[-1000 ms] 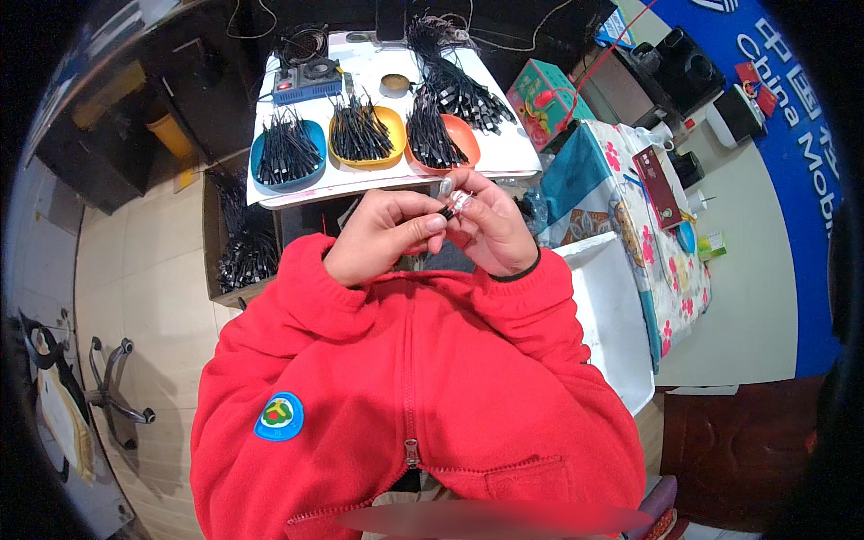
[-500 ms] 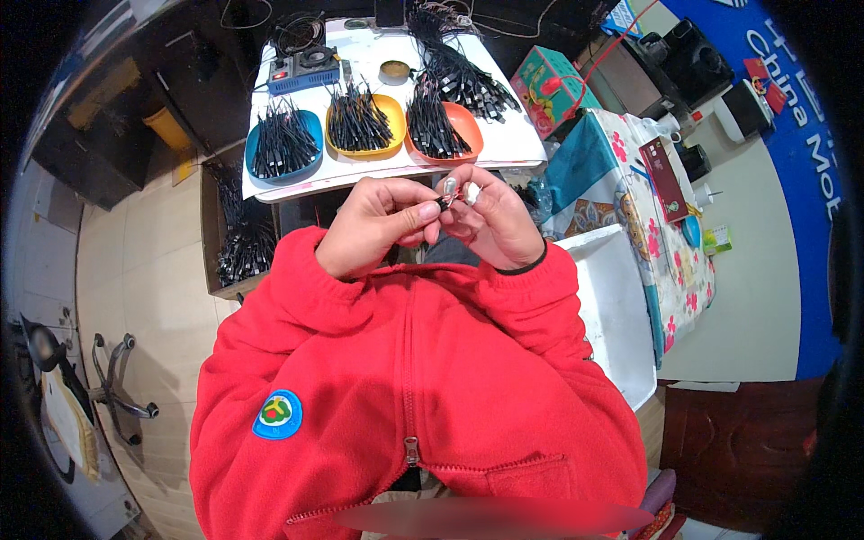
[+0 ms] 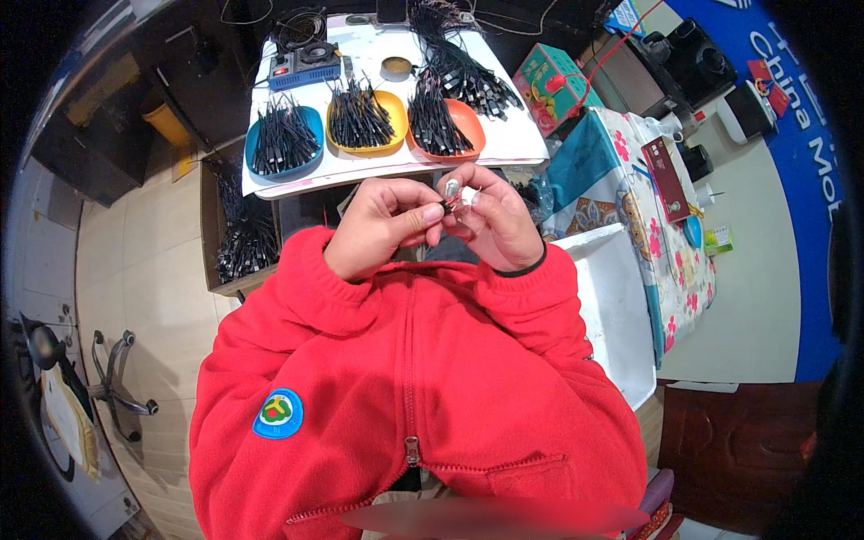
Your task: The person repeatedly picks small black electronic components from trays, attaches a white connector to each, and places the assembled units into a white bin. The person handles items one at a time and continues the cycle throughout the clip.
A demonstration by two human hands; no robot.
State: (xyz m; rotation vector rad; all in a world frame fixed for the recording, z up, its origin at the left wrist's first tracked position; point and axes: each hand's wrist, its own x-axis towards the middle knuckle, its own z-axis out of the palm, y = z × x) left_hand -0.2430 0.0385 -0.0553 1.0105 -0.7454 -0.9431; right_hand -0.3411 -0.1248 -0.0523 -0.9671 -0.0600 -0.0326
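Both my hands meet in front of my chest, just short of the table's near edge. My left hand (image 3: 385, 225) pinches a black cable (image 3: 444, 207) between thumb and forefinger, near its end. Thin red wires (image 3: 454, 202) come out of that end toward my right hand (image 3: 500, 221). The right thumb and fingers close on the wires. Something white (image 3: 469, 194) and a small silvery piece (image 3: 451, 187) show at the right fingertips; I cannot tell whether they are held or worn. The rest of the cable is hidden by my hands.
Blue (image 3: 318, 162), yellow (image 3: 396, 142) and orange (image 3: 474, 135) trays of black cables line the white table (image 3: 360, 184), with a loose cable pile (image 3: 477, 85) behind. A blue device (image 3: 306, 79) and round tin (image 3: 396, 67) stand farther back. A white foam box (image 3: 621, 315) is at right.
My right fingers have shifted slightly around the wires, and the white bit at their tips has turned. The left hand keeps its pinch, almost unmoved.
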